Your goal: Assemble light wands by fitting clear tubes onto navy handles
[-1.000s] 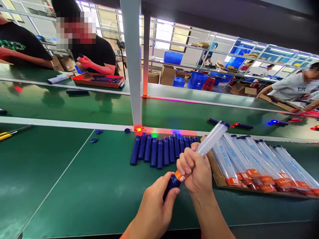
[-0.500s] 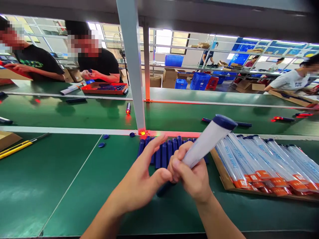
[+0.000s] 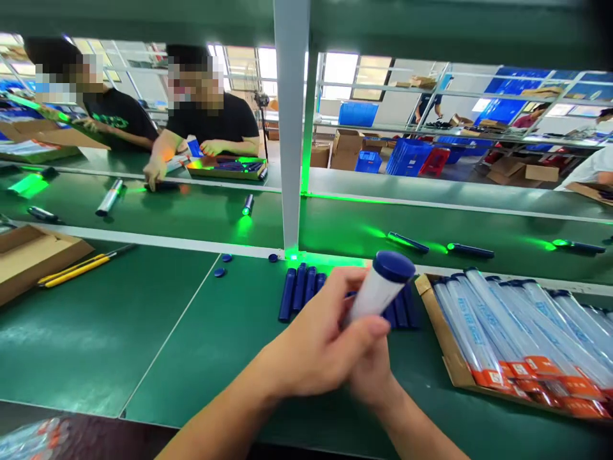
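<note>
A whitish plastic tube (image 3: 372, 295) with a dark blue cap (image 3: 393, 266) stands tilted in front of me, cap end up and away. My left hand (image 3: 318, 345) is closed round its near side, the thumb lying across it. Lower down and partly covered by the left, my right hand (image 3: 373, 377) also grips the tube; most of its fingers are hidden. Behind the hands, several dark blue cylinders (image 3: 288, 295) lie side by side on the green table (image 3: 201, 358). Loose blue caps (image 3: 219, 273) rest to their left.
At right, a cardboard tray (image 3: 445, 348) holds several clear tubes with orange ends. Yellow-handled tools (image 3: 79, 271) lie by a cardboard box (image 3: 33, 259) at left. A grey post (image 3: 287, 140) rises ahead. Lit flashlights (image 3: 407, 243) lie on the belt beyond; co-workers sit across it.
My left hand, open beside the tube before, has closed round it. The tube is lower and more upright. Lights on the belt turned from red to green, and my view shifted left.
</note>
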Demonstrator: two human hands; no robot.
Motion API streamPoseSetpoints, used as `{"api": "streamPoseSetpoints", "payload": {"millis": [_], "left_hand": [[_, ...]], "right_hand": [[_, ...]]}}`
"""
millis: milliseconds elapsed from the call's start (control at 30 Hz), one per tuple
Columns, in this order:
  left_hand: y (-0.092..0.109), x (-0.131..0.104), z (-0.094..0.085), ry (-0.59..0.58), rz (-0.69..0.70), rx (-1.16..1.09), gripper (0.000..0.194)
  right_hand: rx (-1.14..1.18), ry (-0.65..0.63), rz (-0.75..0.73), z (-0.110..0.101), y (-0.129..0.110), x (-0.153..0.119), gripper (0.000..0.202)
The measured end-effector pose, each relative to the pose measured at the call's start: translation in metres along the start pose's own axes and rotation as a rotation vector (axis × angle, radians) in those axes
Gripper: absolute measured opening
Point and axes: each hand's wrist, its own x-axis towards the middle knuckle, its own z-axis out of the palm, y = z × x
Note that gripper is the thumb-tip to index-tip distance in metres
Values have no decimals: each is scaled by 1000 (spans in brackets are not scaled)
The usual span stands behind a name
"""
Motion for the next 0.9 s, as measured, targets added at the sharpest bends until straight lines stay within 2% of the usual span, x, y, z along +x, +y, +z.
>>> {"api": "streamPoseSetpoints", "payload": {"millis": [67, 100, 133, 200, 267, 300, 367, 433, 500, 600, 667, 733, 800, 833, 900], "left_hand": [[-20, -15, -2, -6, -142, -70, 63], [-31, -23, 1, -48, -253, -131, 68], [-41, -30, 6, -117, -383, -198, 65], [-55, -39, 20, -234, -644, -270, 43], [-60, -42, 36, -210, -795, -183, 27], [-60, -41, 42, -152, -813, -87, 24], [-58, -37, 49, -38, -754, 129, 21], [-57, -34, 51, 19, -693, 303, 15], [-58, -32, 51, 41, -672, 408, 11], [-55, -25, 46, -6, -629, 453, 12], [-52, -5, 33, -25, -542, 522, 20], [-52, 36, 14, 12, -487, 684, 30], [-60, 95, -7, 78, -503, 896, 37], [-68, 127, -16, 96, -519, 954, 38], [-89, 189, -30, 122, -549, 1039, 36]], "right_hand": [[136, 37, -4, -7, -3, 12, 24], [238, 57, 14, -10, -5, 18, 23], [343, 73, 41, -13, -7, 24, 23], [490, 89, 89, -16, -12, 32, 23], [534, 117, 117, -15, -15, 37, 26], [532, 143, 123, -14, -15, 39, 28], [512, 205, 122, -11, -15, 41, 31], [492, 256, 107, -8, -13, 42, 32], [480, 276, 89, -6, -12, 43, 33], [443, 246, 37, -11, -15, 48, 31], [318, 244, -51, -25, -19, 55, 29], [14, 322, -165, -54, -27, 62, 49], [-485, 483, -256, -99, -37, 63, 62], [-772, 566, -271, -126, -43, 59, 61], [-1324, 714, -248, -179, -54, 47, 42]]}}
